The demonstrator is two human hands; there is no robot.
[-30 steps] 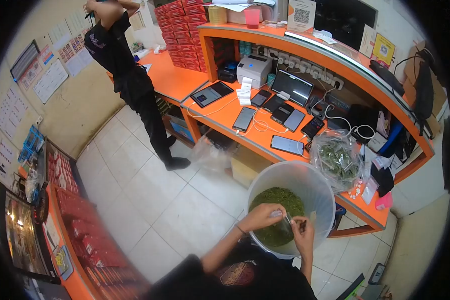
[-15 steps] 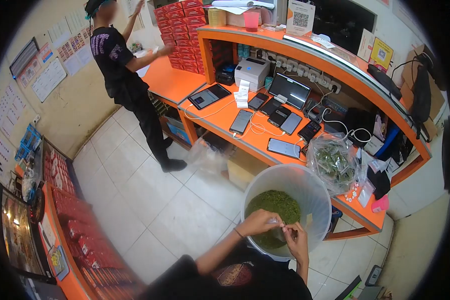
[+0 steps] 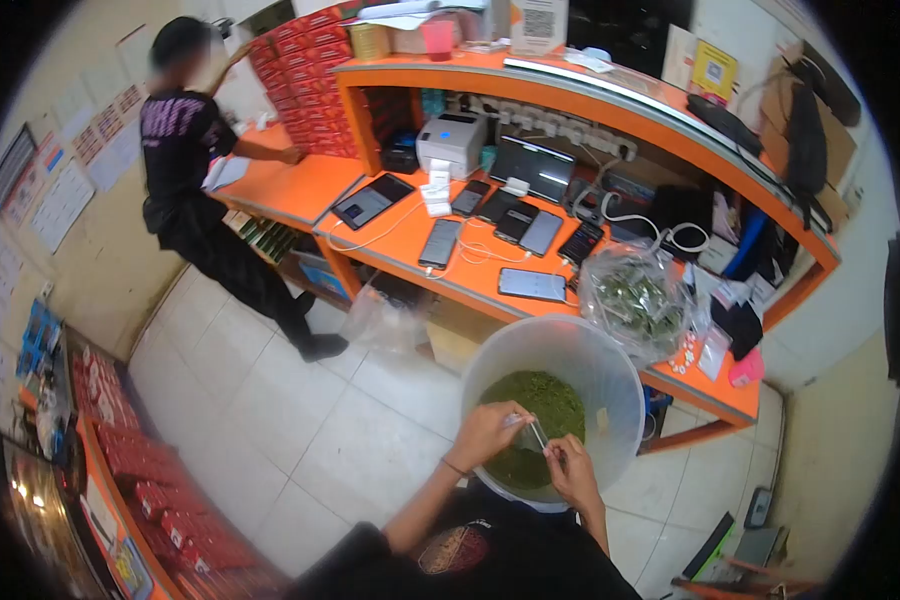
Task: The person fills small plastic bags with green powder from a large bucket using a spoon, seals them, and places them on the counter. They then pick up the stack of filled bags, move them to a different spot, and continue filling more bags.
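Observation:
A small clear plastic bag [image 3: 538,432] is stretched between my two hands, its edge showing as a pale strip. My left hand [image 3: 484,436] pinches one side of it. On the other side, the fingers of my right hand [image 3: 572,472] are closed on it. Both hands are over a large translucent white tub [image 3: 615,385]. Finely chopped green leaves [image 3: 552,392] lie in the tub, partly hidden by my hands. How much the little bag holds cannot be made out.
A big clear bag of small green packets [image 3: 638,300] sits on the orange counter [image 3: 485,285] beyond the tub. Several phones [image 3: 533,284], a tablet [image 3: 373,201], a printer [image 3: 450,140] and cables share the counter. A person in black [image 3: 185,165] stands by stacked red boxes [image 3: 305,85].
My hands have drawn apart, with the small bag now stretched between them. The view has shifted, and the other person has lowered an arm toward the counter.

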